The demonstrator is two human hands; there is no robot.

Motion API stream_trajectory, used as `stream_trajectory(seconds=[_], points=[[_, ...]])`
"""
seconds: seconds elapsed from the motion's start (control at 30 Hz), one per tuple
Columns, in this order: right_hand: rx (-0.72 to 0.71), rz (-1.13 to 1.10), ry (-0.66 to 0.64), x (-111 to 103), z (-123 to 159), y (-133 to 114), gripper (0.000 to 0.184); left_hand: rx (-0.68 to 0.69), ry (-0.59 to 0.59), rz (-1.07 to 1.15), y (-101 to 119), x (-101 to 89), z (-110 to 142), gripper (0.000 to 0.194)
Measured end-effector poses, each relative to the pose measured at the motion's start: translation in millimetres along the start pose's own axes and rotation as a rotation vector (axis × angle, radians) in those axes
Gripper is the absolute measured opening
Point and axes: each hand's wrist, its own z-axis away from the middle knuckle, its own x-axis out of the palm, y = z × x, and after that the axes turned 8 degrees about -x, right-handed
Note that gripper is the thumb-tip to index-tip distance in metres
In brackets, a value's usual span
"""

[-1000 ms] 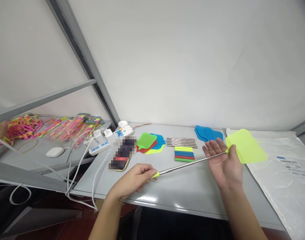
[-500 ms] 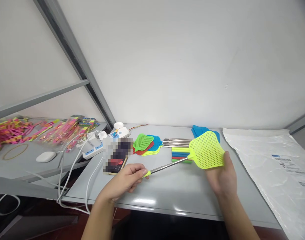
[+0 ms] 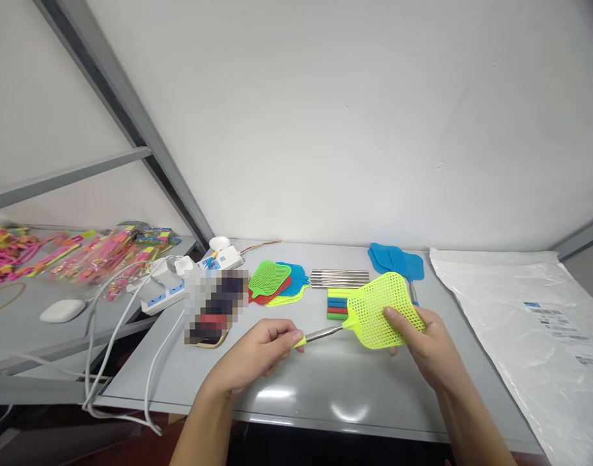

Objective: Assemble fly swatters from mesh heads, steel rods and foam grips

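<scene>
A yellow-green fly swatter (image 3: 378,312) with a metal telescopic rod spans both hands above the table. My left hand (image 3: 265,349) is closed around its yellow handle end, the thumb on top. My right hand (image 3: 430,343) grips the perforated head at its right side, thumb on the face and fingers behind. Beyond lie loose swatter heads in green (image 3: 270,278), red (image 3: 283,291) and blue (image 3: 299,275), overlapping. A row of metal rods (image 3: 339,279) lies beside them, with coloured handle tubes (image 3: 337,309) in front, partly hidden by the swatter.
Blue swatter heads (image 3: 396,260) lie at the back right, near a white plastic mailing bag (image 3: 500,310). Left are a phone (image 3: 219,317), partly pixelated, a power strip (image 3: 163,294) with white cables, and a metal frame post (image 3: 131,123). Bagged pink items (image 3: 116,255) lie beyond.
My right hand has shifted from supporting the swatter head underneath to gripping it with the thumb on its face. The rod between head and handle now shows shorter, the head nearer my left hand.
</scene>
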Motion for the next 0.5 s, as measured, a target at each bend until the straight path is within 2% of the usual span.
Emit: stream_trajectory(seconds=[0.1,0.17,0.23,0.3,0.4,0.47,0.5], points=[[0.030,-0.140,-0.016,-9,-5,3,0.030,0.006,-0.046,0.027,-1,2.9,-2,0.038],[0.010,-0.269,0.070,-16,-9,6,0.030,0.004,-0.132,0.081,-1,11.2,-6,0.037],[-0.050,-0.392,0.187,-19,-10,9,0.034,-0.002,-0.228,0.191,0,29.0,-13,0.034],[-0.106,-0.428,0.238,-18,-7,12,0.038,0.003,-0.278,0.328,3,56.1,-23,0.031],[-0.094,-0.189,0.128,-12,3,15,0.036,0.021,-0.312,0.417,11,103.7,-42,0.032],[-0.095,0.067,0.088,-13,7,18,0.032,0.055,-0.352,0.361,18,131.2,-56,0.034],[-0.109,0.175,0.096,-17,8,19,0.033,0.081,-0.335,0.311,23,142.0,-63,0.034]])
